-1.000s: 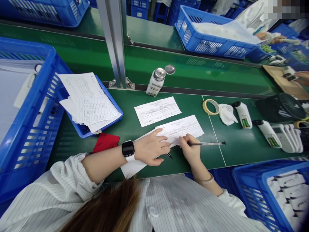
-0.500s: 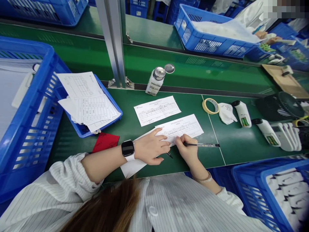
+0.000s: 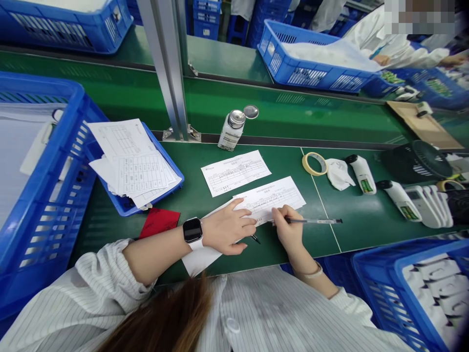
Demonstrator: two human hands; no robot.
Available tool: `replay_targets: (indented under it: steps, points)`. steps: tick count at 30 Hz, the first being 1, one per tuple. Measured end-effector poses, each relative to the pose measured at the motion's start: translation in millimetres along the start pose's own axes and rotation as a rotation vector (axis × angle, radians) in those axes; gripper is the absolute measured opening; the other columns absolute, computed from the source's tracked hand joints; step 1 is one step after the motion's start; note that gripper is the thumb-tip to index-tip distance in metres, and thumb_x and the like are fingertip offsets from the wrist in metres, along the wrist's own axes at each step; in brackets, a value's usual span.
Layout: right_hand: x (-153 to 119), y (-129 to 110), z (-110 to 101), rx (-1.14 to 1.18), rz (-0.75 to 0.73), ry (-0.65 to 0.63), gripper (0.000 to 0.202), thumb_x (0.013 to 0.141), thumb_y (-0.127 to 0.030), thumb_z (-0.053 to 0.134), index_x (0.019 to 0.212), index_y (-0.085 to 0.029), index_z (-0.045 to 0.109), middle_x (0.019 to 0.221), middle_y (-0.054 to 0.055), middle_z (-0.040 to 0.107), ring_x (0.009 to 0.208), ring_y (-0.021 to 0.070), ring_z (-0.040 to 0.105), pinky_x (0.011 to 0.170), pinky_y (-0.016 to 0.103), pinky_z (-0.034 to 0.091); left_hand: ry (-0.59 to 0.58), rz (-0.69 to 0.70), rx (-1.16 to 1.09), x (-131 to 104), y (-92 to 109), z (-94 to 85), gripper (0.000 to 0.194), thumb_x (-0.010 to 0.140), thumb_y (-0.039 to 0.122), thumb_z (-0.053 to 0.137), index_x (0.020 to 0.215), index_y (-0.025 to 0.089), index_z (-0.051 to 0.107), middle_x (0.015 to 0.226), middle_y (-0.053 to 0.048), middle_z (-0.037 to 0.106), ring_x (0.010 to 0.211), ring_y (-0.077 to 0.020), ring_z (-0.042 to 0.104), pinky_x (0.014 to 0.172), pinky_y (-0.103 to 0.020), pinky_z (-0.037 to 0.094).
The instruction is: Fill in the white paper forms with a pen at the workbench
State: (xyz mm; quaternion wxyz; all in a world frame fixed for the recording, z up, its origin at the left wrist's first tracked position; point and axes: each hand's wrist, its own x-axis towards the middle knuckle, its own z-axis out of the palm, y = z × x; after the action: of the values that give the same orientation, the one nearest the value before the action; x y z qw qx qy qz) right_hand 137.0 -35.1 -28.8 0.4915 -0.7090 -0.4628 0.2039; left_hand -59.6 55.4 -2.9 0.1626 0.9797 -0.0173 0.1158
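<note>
My right hand (image 3: 289, 230) is closed around a slim pen (image 3: 315, 221), whose rear end points right. The pen's tip side is at the lower edge of a printed form (image 3: 273, 195) with handwriting on it. Flat across the form's left part rests my left hand (image 3: 229, 227), fingers spread, a watch on the wrist. Beneath that hand, another white paper (image 3: 200, 260) sticks out, and a dark pen end (image 3: 255, 239) shows beside the fingers. A second filled-in form (image 3: 236, 172) lies just above, touching neither hand.
Left, a blue tray (image 3: 179, 185) holds loose papers, beside a red sheet (image 3: 160, 222) and a large blue basket (image 3: 78, 93). A pump bottle (image 3: 231, 131) stands behind the forms. Rightward lie a tape roll (image 3: 315, 164) and a white handheld device (image 3: 362, 174). A co-worker's hand (image 3: 381, 59) shows beyond.
My right hand has shifted slightly right along the form's lower edge with the pen. My left hand stays flat on the papers. The whole view has tilted slightly.
</note>
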Motion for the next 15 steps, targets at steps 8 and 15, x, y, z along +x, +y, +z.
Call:
replay_targets:
  steps: [8, 15]
  points:
    - [14, 14, -37, 0.135, 0.172, 0.109, 0.027, 0.079, -0.045, 0.054, 0.074, -0.018, 0.053, 0.05, -0.002, 0.057, 0.04, 0.0088, 0.048, 0.042, 0.021, 0.04, 0.002, -0.026, -0.016, 1, 4, -4.5, 0.025, 0.078, 0.037, 0.05, 0.094, 0.018, 0.054, 0.117, -0.005, 0.058, 0.11, -0.0255, 0.049, 0.105, -0.051, 0.017]
    - [12, 30, -61, -0.506, 0.009, 0.118, 0.04, 0.079, -0.039, 0.053, 0.112, -0.016, 0.055, 0.115, 0.016, 0.061, 0.112, 0.0296, 0.055, 0.091, 0.047, 0.045, 0.038, -0.06, -0.051, -1, 6, -0.3, 0.025, 0.081, 0.038, 0.048, 0.1, 0.023, 0.054, 0.12, 0.0, 0.056, 0.112, -0.024, 0.048, 0.107, -0.049, 0.015]
